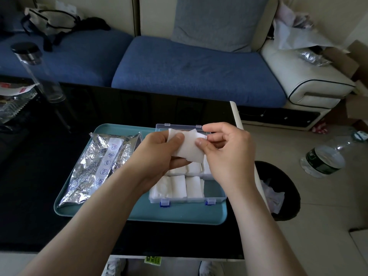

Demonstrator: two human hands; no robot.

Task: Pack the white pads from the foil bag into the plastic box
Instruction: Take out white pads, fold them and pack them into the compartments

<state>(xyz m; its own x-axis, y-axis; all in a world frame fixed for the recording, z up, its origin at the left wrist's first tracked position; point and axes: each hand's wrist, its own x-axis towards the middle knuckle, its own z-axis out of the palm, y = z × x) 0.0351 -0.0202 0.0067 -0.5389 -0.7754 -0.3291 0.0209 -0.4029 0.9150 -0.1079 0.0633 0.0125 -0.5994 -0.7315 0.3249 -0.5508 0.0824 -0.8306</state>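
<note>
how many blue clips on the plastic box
2, both on the plastic box's near wall: left clip by the packed pads, right clip by the empty compartment. None seems hidden.

Beyond the left hand (157, 156) I see a sofa (199, 72) with blue seat cushions and cream leather sides, a grey back cushion (215, 22) upright on it. Right of the right hand (229, 156), pale floor tiles (318, 212) carry a black bin (286, 176) just beside the glossy black bench (29, 176) and a plastic bottle (322, 160) farther out.
</note>
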